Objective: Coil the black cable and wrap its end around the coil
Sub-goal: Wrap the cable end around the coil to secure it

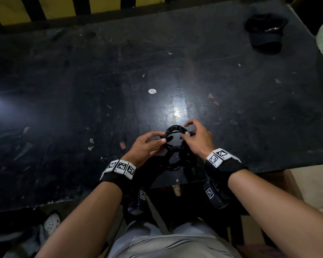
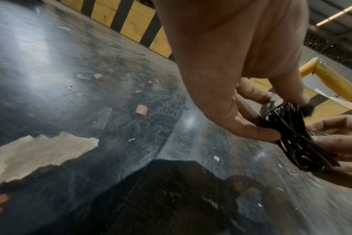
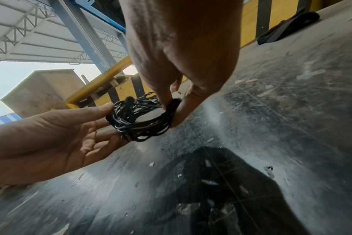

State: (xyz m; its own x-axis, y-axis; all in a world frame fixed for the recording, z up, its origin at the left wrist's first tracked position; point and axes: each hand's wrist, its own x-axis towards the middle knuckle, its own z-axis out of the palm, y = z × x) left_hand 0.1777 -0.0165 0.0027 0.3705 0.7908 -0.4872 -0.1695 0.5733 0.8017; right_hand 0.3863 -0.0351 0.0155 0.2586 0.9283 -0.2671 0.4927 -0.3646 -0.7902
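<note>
Black cable (image 1: 174,138) sits wound into a small round coil, held just above the near edge of a dark, scuffed table (image 1: 82,81) — both hands on it. Left hand (image 1: 147,146) grips the coil's left side, thumb on top and fingers beneath. Right hand (image 1: 198,138) pinches the right side between thumb and fingers, close to a small pale piece at the coil's rim; what that piece is I cannot tell. Twisted strands show in the right wrist view. A black cap (image 1: 265,32) lies far off at the table's back right corner.
</note>
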